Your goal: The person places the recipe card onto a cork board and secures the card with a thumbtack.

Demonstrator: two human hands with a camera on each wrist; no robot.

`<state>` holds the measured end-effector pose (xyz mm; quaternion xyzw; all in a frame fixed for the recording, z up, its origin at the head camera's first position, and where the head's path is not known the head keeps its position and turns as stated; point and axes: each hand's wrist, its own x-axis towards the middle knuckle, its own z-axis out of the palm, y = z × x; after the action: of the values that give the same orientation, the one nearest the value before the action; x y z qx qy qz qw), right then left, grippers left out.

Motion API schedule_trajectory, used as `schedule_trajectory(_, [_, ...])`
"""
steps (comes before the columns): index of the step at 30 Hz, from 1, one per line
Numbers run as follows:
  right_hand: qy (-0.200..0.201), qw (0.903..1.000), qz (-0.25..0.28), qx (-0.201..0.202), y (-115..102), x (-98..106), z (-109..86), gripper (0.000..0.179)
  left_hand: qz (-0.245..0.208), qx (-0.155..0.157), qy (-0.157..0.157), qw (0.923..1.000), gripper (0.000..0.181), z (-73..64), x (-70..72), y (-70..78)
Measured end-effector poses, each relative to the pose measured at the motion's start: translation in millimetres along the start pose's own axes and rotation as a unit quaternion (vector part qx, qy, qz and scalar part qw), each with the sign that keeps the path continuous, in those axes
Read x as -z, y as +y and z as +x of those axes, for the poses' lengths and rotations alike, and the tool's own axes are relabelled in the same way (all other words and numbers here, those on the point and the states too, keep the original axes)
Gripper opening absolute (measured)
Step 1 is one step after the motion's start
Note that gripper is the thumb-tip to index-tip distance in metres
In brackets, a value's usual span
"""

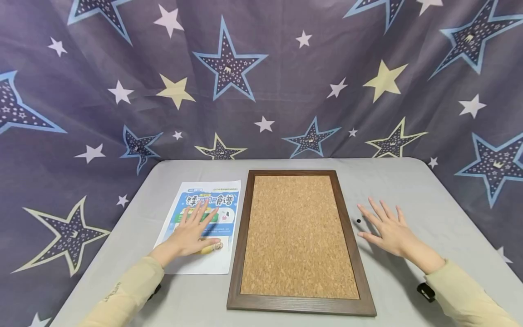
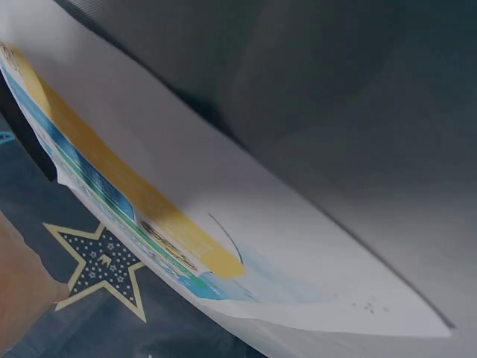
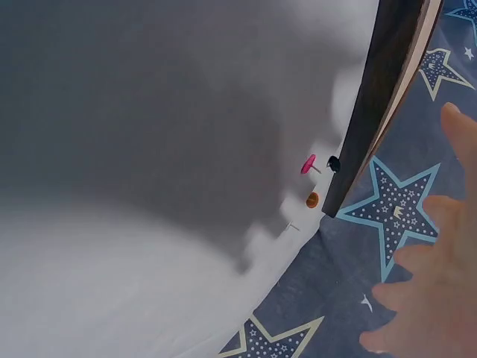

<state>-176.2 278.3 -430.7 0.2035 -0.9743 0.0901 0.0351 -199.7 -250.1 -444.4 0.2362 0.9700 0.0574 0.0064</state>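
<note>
A cork board [image 1: 300,236] in a dark brown wooden frame lies on the table. Left of it is a printed paper sheet [image 1: 216,267], blue and white with large Chinese lettering. My left hand [image 1: 189,237] is over this sheet, fingers spread, holding nothing. On the board's other side my right hand [image 1: 390,234] hovers with its fingers spread, its shadow on the table below. Beside its fingertips is a black thumbtack [image 1: 358,220]. The right wrist view also shows a pink thumbtack [image 3: 308,164] and an orange thumbtack [image 3: 312,200] near the frame; the hand hides these in the head view.
A pale grey cloth covers the table [image 1: 408,186]. Behind and around it hangs a dark curtain [image 1: 282,109] printed with stars. A black strap [image 1: 426,292] shows at the right sleeve. A small pale pin [image 3: 294,226] lies near the orange thumbtack.
</note>
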Motion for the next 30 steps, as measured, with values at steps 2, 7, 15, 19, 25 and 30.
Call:
schedule_trajectory(2, [0.001,1.0000,0.000,0.004,-1.1,0.6,1.1,0.071,0.001,0.002,0.002,1.0000,0.085,-0.3,0.5,-1.0])
schedule_trajectory(7, [0.001,0.9998,-0.001,0.021,-4.2,1.4,3.2,0.071,-0.001,0.005,0.004,1.0000,0.084,-3.0,3.2,-4.2])
schedule_trajectory(15, [0.016,0.9981,0.009,0.059,-7.2,-0.8,6.5,0.070,-0.005,0.017,0.028,0.9995,0.081,-13.4,5.3,-16.2])
schedule_trajectory(19, [0.016,0.9967,0.022,0.076,-8.0,-4.9,8.0,0.067,-0.012,0.027,0.038,0.9988,0.080,-18.6,5.6,-22.7])
schedule_trajectory(25, [0.006,0.9953,0.032,0.092,-10.8,-9.9,9.0,0.067,-0.015,0.033,0.059,0.9976,0.080,-26.7,2.3,-32.4])
schedule_trajectory(30, [0.002,0.9938,0.038,0.104,-13.9,-13.6,9.2,0.066,-0.018,0.044,0.065,0.9968,0.079,-35.1,0.1,-39.2])
